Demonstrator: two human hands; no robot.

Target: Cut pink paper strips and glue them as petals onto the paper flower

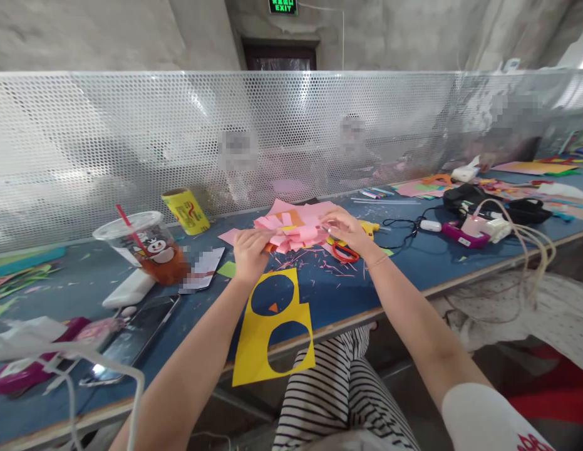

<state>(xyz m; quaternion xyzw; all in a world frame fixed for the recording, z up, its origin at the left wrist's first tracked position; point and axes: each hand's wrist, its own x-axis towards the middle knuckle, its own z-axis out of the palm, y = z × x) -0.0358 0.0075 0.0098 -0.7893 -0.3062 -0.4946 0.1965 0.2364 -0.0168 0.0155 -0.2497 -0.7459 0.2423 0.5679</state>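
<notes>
L hand [250,252] pinches pink paper piece [298,237] at L edge; R hand [351,232] opp., grip unclear.

And there it is, right up at the top: EXIT, in glowing green capitals on the lit sign [282,6] above the doorway [282,55]; over that word runs a row of Chinese characters, clipped by the upper edge; down to the drink cup [153,247], which carries a black-and-white cartoon figure, any lettering too small to read; the yellow tub [188,213] shows red and dark print, illegible; red lettering on the white sleeve [479,410], lower right, is cut off, no word readable.
</notes>
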